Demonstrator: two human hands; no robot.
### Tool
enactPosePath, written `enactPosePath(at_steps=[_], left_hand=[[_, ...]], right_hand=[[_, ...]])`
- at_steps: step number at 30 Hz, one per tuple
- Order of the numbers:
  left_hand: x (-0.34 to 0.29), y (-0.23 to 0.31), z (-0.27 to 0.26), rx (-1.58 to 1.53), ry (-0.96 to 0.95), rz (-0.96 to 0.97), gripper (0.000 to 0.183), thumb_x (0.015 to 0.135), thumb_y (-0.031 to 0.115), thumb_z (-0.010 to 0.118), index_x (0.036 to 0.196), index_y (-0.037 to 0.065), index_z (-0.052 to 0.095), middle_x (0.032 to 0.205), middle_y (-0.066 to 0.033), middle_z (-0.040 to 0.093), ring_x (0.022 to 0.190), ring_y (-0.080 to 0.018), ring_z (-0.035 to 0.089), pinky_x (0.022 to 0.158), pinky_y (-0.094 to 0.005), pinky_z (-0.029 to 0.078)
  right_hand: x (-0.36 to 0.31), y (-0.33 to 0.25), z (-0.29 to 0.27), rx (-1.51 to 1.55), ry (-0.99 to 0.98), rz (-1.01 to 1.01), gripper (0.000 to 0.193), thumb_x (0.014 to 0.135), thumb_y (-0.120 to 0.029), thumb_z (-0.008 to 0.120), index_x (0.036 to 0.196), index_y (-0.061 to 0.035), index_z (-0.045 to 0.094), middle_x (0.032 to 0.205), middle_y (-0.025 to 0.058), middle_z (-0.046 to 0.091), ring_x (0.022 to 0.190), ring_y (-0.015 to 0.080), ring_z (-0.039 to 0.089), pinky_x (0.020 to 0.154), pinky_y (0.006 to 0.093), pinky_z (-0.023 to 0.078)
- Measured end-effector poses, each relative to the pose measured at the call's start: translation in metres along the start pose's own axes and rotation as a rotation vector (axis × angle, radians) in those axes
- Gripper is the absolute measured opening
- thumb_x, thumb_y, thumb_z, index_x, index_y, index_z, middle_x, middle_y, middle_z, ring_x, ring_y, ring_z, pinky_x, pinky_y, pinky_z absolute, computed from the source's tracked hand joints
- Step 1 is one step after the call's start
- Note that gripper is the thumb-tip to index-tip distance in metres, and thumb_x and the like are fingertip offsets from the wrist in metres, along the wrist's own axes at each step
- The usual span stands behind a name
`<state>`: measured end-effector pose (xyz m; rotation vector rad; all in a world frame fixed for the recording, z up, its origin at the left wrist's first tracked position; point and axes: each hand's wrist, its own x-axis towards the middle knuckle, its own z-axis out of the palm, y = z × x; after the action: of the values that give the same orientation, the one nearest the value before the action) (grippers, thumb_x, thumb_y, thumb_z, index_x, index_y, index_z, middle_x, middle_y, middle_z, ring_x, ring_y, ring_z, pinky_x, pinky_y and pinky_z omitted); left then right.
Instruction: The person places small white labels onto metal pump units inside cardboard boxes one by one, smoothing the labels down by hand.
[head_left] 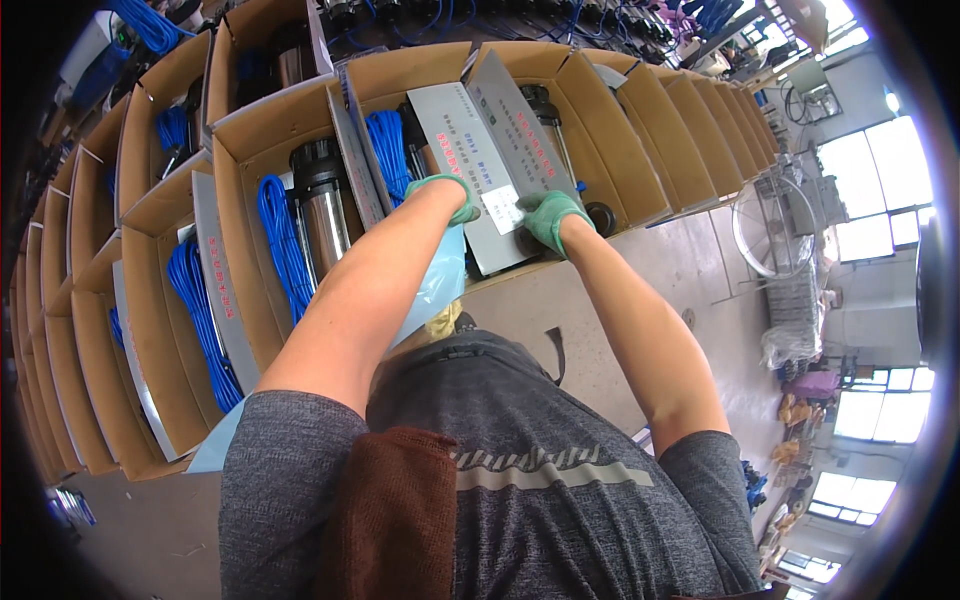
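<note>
1. At 12 o'clock in the view, directly ahead of the body: a long, light-grey cardboard panel with red and blue print, lying slanted over an open brown cardboard carton; near its close end, a white rectangular label.
2. Just beside it, toward 1 o'clock: a darker grey printed cardboard panel, tilted up rather than flat.
3. Green-gloved left grip, toward 11 o'clock: bent at the left edge of the lighter panel. Cannot tell a firm hold from a resting touch, with most of the fingers hidden.
4. Green-gloved right grip, toward 1 o'clock: curled, apparently pinching the close end of the darker panel, next to the label.
5. Done, judging by the contents: cartons loaded. Visible beside the lighter panel, a bundled bright-blue cable; in the carton at 10 o'clock, another blue cable coil and a shiny steel cylinder with a black top.
6. Left, as a judgement: panels not yet settled flat over the carton in hand; at 9 to 10 o'clock, neighbouring brown cartons also open, with contents uncovered.
</note>
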<state>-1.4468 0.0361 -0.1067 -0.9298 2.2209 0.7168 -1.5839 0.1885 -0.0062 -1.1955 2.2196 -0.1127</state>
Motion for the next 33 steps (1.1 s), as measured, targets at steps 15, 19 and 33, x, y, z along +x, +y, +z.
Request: enactPosePath(at_steps=[15,19,33], left_hand=[[0.004,-0.004,0.004,-0.026,-0.008,-0.016,0.069,0.098,0.059,0.049,0.155,0.020,0.052,0.159,-0.0130,0.050,0.143,-0.0356,0.049,0.116,-0.0456,0.043],[0.009,-0.007,0.006,-0.045,-0.013,-0.026,0.069,0.097,0.059,0.050,0.154,0.020,0.053,0.158,-0.0134,0.051,0.142,-0.0360,0.050,0.115,-0.0461,0.043],[-0.049,0.014,-0.018,-0.022,-0.128,-0.150,0.068,0.105,0.054,0.038,0.160,0.016,0.043,0.166,-0.0027,0.042,0.146,-0.0231,0.044,0.120,-0.0317,0.036]], right_hand=[[-0.003,-0.035,-0.019,-0.591,-0.070,-0.107,0.031,0.092,-0.012,0.068,0.120,-0.0027,0.074,0.124,0.0225,0.072,0.117,0.0396,0.069,0.098,0.0469,0.057],[-0.006,-0.040,-0.025,-0.579,-0.078,-0.253,0.041,0.086,-0.023,0.077,0.120,-0.0003,0.071,0.123,0.0234,0.071,0.116,0.0393,0.069,0.099,0.0457,0.056],[-0.005,-0.053,-0.005,-0.780,-0.191,-0.431,0.039,0.085,-0.026,0.077,0.119,-0.0073,0.074,0.127,0.0182,0.071,0.115,0.0323,0.070,0.097,0.0422,0.057]])
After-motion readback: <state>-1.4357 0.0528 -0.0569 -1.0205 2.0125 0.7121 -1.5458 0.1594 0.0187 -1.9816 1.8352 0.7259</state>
